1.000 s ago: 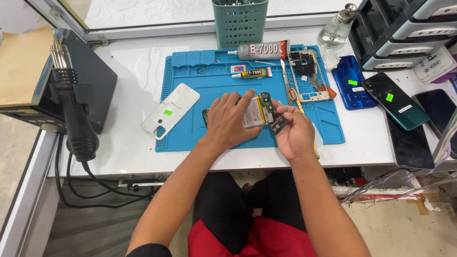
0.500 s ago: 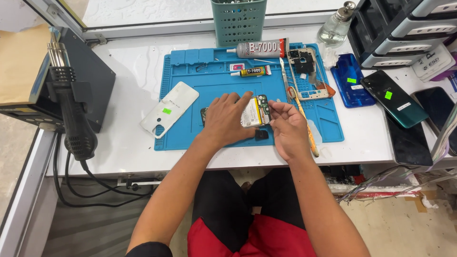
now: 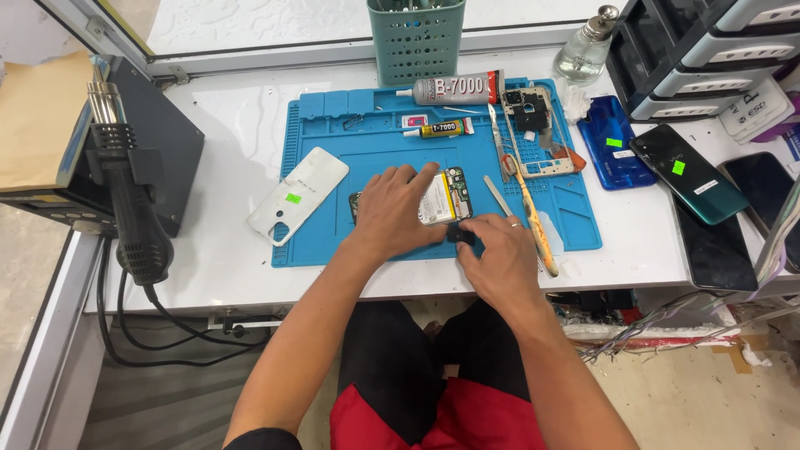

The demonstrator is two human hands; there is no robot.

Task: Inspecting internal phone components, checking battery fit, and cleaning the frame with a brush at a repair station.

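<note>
**Opened phone under both hands on the blue mat**

We see a white back cover (image 3: 297,196) left of the blue mat (image 3: 333,133). On the mat, the left hand (image 3: 392,212) lies flat, pinning the opened phone (image 3: 446,196); the right hand (image 3: 492,258) pinches a small dark part (image 3: 461,235) at the phone's lower edge.
</note>
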